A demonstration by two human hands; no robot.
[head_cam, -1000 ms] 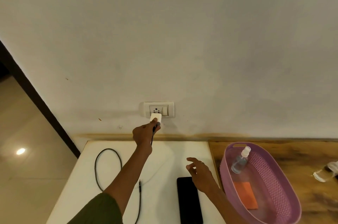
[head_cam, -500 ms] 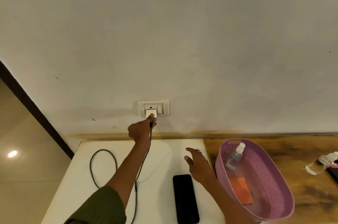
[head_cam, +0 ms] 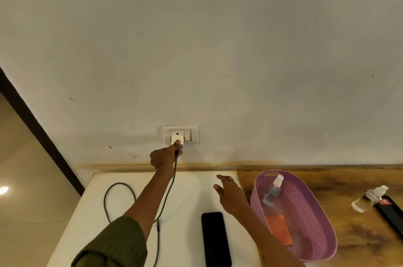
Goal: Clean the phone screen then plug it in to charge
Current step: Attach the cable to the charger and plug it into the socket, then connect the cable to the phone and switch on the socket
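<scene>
A black phone (head_cam: pixel 216 239) lies face up on the white table (head_cam: pixel 192 192), screen dark. My left hand (head_cam: pixel 163 157) is raised to the wall socket (head_cam: pixel 180 134) and grips the white charger plug (head_cam: pixel 177 140), which sits against the socket. A grey cable (head_cam: pixel 118 201) runs from the plug down along my arm and loops on the table. My right hand (head_cam: pixel 231 196) hovers over the table just beyond the phone, fingers spread, holding nothing.
A purple basket (head_cam: pixel 305 199) on the wooden counter (head_cam: pixel 349 181) holds a small spray bottle (head_cam: pixel 272 191) and an orange cloth (head_cam: pixel 280 230). Further right lie another clear bottle (head_cam: pixel 368 199) and a dark flat object (head_cam: pixel 390 212). A dark door frame (head_cam: pixel 39 133) runs down the left.
My left hand has pushed the charger plug up onto the socket. My right hand has lifted slightly away from the phone.
</scene>
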